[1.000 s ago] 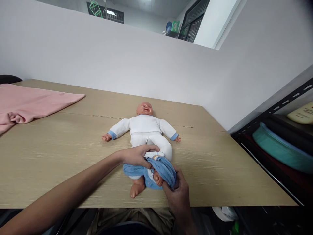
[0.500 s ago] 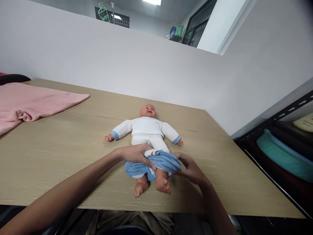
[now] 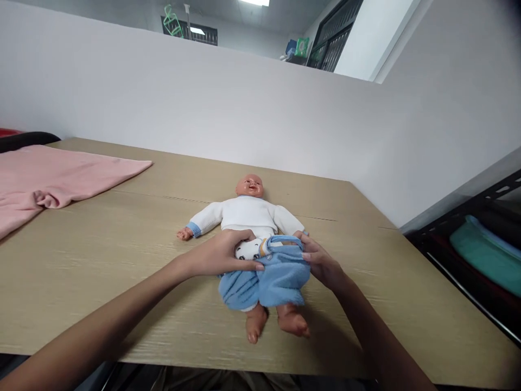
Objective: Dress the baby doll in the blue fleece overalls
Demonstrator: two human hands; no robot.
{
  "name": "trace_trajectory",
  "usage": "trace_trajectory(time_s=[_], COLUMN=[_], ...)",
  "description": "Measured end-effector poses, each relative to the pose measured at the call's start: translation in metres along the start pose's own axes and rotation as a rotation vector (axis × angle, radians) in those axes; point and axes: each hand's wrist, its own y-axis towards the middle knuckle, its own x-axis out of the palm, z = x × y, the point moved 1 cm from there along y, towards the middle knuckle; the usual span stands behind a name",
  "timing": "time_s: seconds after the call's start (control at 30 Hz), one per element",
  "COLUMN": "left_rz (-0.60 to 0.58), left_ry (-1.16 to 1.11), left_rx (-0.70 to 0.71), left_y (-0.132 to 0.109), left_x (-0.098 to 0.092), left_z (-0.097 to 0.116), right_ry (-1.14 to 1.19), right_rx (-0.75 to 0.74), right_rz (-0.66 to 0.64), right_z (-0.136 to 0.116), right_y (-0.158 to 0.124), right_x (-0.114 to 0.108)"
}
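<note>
A baby doll [image 3: 249, 187] lies on its back on the wooden table, head away from me. It wears a white long-sleeved top [image 3: 249, 213] with blue cuffs. Blue baby trousers [image 3: 280, 279] cover its legs, and both bare feet stick out below the hems. My left hand [image 3: 222, 252] grips the waistband on the left side, thumb over the front, where a white patch with black dots shows. On the other side, my right hand [image 3: 321, 262] pinches the waistband edge between thumb and fingers.
A pink cloth garment [image 3: 73, 174] lies spread at the table's left. Behind the table [image 3: 142, 228] rises a white partition wall [image 3: 195, 103]. To the right stands a black metal shelf holding a teal basin [image 3: 484, 255].
Both hands have drawn the bunched blue trousers up the doll's legs toward its waist. The fabric now hangs down over the legs. The view has shifted slightly.
</note>
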Motion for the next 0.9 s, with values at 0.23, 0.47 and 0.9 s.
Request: trace_trajectory(time_s=[0.23, 0.47, 0.9], left_rz=[-0.197, 0.256, 0.244], left_ry=[0.07, -0.071, -0.526], left_rx=[-0.055, 0.029, -0.293], left_y=[-0.034, -0.022, 0.023], left_x=[-0.028, -0.002, -0.013], left_z=[-0.029, -0.057, -0.091], right_ry=[-0.416, -0.153, -0.308], right_rx=[-0.115, -0.03, -0.11], right_rz=[-0.056, 0.077, 0.395], right_z=[0.009, 0.034, 0.047], right_y=[0.014, 0.053, 0.096], right_x=[0.0, 0.012, 0.026])
